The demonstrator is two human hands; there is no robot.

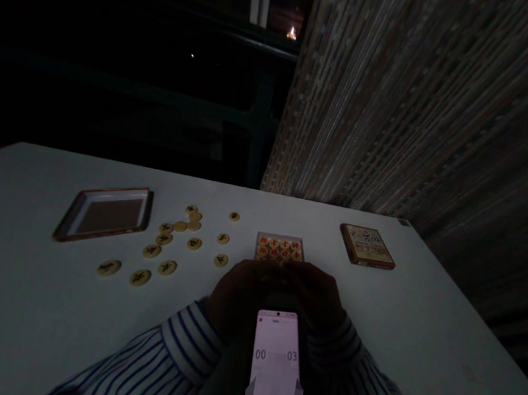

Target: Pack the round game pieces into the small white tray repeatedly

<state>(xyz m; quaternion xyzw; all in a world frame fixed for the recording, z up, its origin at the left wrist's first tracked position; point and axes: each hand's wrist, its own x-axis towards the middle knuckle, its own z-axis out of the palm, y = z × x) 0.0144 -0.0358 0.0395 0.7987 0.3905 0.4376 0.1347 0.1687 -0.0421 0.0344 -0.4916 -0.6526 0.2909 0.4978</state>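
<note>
In the head view, my left hand [238, 290] and my right hand [317, 295] meet over the near part of a shallow box [302, 249]. Rows of round Chinese chess pieces with red characters [275, 253] lie in its far part. My fingers curl inward, close together; darkness hides their tips and anything between them. The box's near part is covered by my hands. Between my forearms a lit phone [275, 353] shows a timer display. Left of the box, several pieces with dark characters [166, 267] are scattered on the table, a few showing blank faces.
A tray-like lid [145, 211] lies on the white table [48, 323] at the left. At the right is a flat box with a printed cover [367, 246]. A string curtain [359, 106] hangs behind the table's far edge. The room is dark.
</note>
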